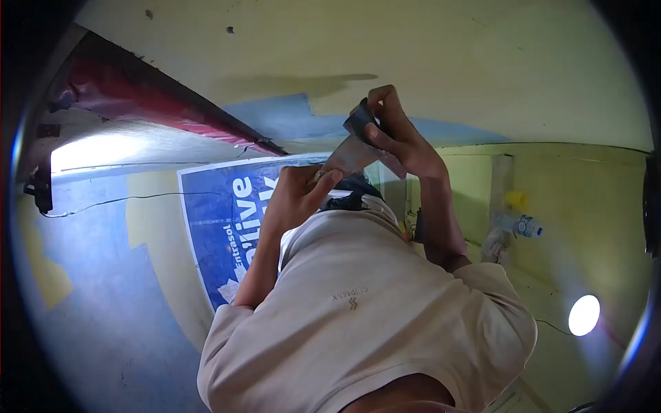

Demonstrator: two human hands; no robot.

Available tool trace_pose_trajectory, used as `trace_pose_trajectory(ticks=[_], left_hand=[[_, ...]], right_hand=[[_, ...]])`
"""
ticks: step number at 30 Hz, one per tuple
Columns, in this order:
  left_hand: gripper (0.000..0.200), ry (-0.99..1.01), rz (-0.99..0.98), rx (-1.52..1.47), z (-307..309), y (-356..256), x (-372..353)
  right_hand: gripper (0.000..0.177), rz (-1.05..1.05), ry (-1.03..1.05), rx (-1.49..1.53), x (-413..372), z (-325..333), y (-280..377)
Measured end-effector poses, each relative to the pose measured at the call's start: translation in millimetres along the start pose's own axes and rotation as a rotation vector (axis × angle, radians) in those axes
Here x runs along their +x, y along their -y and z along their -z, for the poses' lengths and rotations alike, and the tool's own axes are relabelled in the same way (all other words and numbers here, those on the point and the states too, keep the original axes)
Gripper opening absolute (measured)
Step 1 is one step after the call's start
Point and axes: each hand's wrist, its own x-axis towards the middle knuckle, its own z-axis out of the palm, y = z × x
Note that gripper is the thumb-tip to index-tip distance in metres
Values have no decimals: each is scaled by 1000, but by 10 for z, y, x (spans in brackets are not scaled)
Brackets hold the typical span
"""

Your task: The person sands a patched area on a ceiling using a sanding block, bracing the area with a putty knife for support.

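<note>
My right hand (403, 141) is closed around the black part (359, 122) of a flat tool with a wide, greyish blade (352, 155). The blade slants down to the left, in front of my waist. My left hand (296, 196) is at its lower left end, thumb and fingers pressed together there. A small pale bit shows by the left fingertips, too small to make out. Below the hands, my beige shirt (385, 275) fills the middle of the view.
A blue poster (213, 241) with white lettering lies behind my left arm. At right are a plastic bottle (520, 225), a yellow object (516, 201) and a bright lamp (584, 315) with a wire. A red band (144, 96) runs along the upper left.
</note>
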Motion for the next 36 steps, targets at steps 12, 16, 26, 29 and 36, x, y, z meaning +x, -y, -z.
trace_pose_trajectory(ticks=[12,16,26,29,36], left_hand=[[37,-167,-76,113,-117,88,93],[36,-208,-72,235,-146,147,124],[41,-408,-47,398,-91,163,166],[41,-423,-67,377,-101,218,151],[43,-492,-45,399,-90,330,188]], right_hand=[[80,4,-162,-272,-217,90,300],[68,-23,56,-422,-269,298,295],[38,78,-121,-688,-280,115,500],[39,137,-234,-698,-271,88,473],[32,134,-101,-751,-300,-22,402]])
